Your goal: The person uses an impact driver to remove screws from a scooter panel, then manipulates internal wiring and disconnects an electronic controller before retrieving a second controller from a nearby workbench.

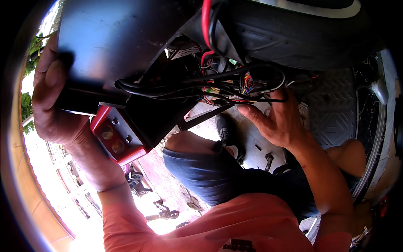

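Observation:
My left hand (63, 113) is closed round the left end of a glossy black metal cover (121, 38), its thumb on the near face. A red tail light (121, 136) with two round lenses and small bolts is fixed to the cover's lower edge, beside my left wrist. To the right of the cover hangs a bundle of black cables (180, 87). My right hand (283, 119) grips the right end of that bundle, with fingertips partly hidden behind the cables. Thin multicoloured wires (247, 84) and connectors sit just above my right thumb. A thick red cable (206, 25) drops from the top.
A black tyre (294, 42) spans the upper right. Below it lies a dark textured footboard or mat (336, 109). My knees in dark blue shorts (201, 164) are beneath the work. A black shoe (224, 128) rests on the pale floor. Scooter-like vehicles (163, 211) stand at lower left.

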Demonstrator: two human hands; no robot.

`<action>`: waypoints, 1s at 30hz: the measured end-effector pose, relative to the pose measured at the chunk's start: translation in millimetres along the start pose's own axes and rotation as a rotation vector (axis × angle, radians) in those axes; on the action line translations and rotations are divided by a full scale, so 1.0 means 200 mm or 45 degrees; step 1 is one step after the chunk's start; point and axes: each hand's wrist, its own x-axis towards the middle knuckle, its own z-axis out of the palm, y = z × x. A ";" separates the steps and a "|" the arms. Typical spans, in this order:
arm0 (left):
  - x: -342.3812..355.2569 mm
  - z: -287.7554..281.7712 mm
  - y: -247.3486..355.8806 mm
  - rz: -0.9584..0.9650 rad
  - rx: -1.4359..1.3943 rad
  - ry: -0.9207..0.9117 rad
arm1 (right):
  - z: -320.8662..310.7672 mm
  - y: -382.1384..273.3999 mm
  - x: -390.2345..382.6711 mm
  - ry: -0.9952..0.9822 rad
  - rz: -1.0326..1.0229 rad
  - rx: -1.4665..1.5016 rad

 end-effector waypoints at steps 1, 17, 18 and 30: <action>0.00 -0.01 0.00 0.014 -0.026 -0.064 | 0.00 0.00 0.00 -0.002 -0.001 -0.008; -0.09 -0.08 -0.04 0.323 0.584 0.187 | 0.01 0.00 0.01 -0.111 0.066 0.022; -0.08 -0.08 -0.05 0.305 0.557 0.176 | 0.02 -0.01 0.01 -0.091 0.058 0.035; -0.02 -0.01 -0.02 -0.105 0.284 0.365 | 0.01 -0.17 0.17 -0.033 -0.062 0.612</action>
